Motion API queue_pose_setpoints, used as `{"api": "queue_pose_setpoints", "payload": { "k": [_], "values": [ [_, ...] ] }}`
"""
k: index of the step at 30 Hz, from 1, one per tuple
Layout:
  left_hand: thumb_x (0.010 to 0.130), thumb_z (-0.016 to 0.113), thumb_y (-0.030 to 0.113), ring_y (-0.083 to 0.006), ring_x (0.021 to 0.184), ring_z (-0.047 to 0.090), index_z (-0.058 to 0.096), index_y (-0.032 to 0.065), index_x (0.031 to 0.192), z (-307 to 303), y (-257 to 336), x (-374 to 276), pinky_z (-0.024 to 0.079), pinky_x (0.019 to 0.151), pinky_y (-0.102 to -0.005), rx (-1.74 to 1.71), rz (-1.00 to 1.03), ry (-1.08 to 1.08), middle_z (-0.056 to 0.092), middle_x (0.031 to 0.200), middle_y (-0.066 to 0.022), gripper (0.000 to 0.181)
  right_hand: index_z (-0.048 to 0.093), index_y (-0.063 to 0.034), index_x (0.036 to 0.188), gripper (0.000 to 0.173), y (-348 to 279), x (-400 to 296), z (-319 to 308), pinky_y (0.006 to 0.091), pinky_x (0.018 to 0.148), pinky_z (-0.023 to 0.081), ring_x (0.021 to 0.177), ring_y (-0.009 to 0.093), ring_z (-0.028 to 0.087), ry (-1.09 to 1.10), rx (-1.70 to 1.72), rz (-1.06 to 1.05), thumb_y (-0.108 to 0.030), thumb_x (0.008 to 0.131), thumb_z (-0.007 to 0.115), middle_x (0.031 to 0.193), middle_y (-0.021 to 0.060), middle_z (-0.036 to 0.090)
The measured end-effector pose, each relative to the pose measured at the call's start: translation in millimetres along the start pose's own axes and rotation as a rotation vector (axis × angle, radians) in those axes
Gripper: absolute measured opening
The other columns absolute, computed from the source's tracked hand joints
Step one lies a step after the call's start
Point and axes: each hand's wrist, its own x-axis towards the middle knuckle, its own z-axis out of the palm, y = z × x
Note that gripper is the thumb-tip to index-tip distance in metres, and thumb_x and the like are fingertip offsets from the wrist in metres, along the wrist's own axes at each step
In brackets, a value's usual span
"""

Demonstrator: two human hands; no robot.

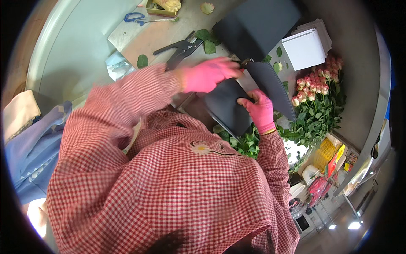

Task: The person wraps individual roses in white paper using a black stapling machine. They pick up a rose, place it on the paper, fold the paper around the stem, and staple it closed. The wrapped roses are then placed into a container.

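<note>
My right hand (pixel 260 111), in a pink glove, pinches the edge of a dark sheet (pixel 231 103) with its thumb on top. A curved dark panel (pixel 274 84) stands beside it, and a pale strip shows between the two. My left hand (pixel 211 75), gloved in pink too and blurred by motion, is over the upper end of the dark sheet; whether its fingers hold anything is unclear. Left of that hand lies a black plier-like hand tool (pixel 184 47), partly hidden behind my sleeve.
Beyond my hands lies a large black sheet (pixel 257 25), with a white stack of cards or sheets (pixel 304 49) to its right. Pink-and-white roses (pixel 312 85) rest at the right. Blue-handled scissors (pixel 136 18) and loose leaves (pixel 209 47) lie on the work surface.
</note>
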Motion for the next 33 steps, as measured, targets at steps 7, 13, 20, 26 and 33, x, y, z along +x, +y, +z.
{"api": "queue_pose_setpoints", "payload": {
  "k": [7, 13, 20, 26, 33],
  "values": [
    [0.079, 0.071, 0.038, -0.0356, 0.138, 0.036, 0.054, 0.001, 0.134, 46, 38, -42, 0.027, 0.115, -0.041, -0.071, -0.511, 0.275, 0.047, 0.142, -0.0225, 0.069, 0.066, -0.0029, 0.089, 0.025, -4, 16, -3, 0.0362, 0.069, 0.048, 0.076, 0.024, 0.062, -0.037, -0.271, -0.152, -0.016, 0.073, 0.079, 0.084, 0.0073, 0.063],
    [0.078, 0.072, 0.026, -0.0363, 0.129, 0.045, 0.057, 0.001, 0.131, 49, 41, -36, 0.033, 0.111, -0.0398, -0.119, -0.546, 0.355, 0.052, 0.137, -0.022, 0.06, 0.065, -0.0153, 0.111, 0.031, -72, -14, -44, 0.042, 0.071, 0.053, 0.081, 0.03, 0.067, 0.458, -0.633, -0.386, -0.027, 0.082, 0.069, 0.094, 0.0123, 0.069],
    [0.075, 0.072, 0.021, -0.0348, 0.119, 0.052, 0.065, 0.0001, 0.117, 60, 37, -34, 0.04, 0.104, -0.0397, -0.253, -0.537, 0.49, 0.061, 0.124, -0.0186, 0.048, 0.06, -0.0138, 0.091, 0.011, -32, -34, 41, 0.0361, 0.052, 0.049, 0.061, 0.021, 0.063, 0.403, -1.042, -0.633, -0.018, 0.081, 0.061, 0.07, 0.0016, 0.061],
    [0.074, 0.07, 0.025, -0.0324, 0.113, 0.057, 0.07, -0.001, 0.106, 65, 9, -32, 0.04, 0.104, -0.0404, 0.094, -0.359, 0.323, 0.065, 0.119, -0.0156, 0.042, 0.062, -0.0119, 0.098, 0.015, -19, -28, 58, 0.0373, 0.054, 0.049, 0.062, 0.024, 0.064, 0.294, -1.146, -0.598, -0.019, 0.085, 0.062, 0.072, 0.0036, 0.064],
    [0.074, 0.075, 0.032, -0.0358, 0.119, 0.052, 0.066, -0.0044, 0.107, 28, 1, -28, 0.043, 0.101, -0.0411, -0.06, -0.282, -0.104, 0.059, 0.122, -0.0217, 0.05, 0.06, -0.0099, 0.107, 0.024, -23, -36, 56, 0.0396, 0.059, 0.052, 0.069, 0.027, 0.067, 0.082, -1.098, -0.546, -0.026, 0.09, 0.06, 0.082, 0.0077, 0.065]
  ]
}}
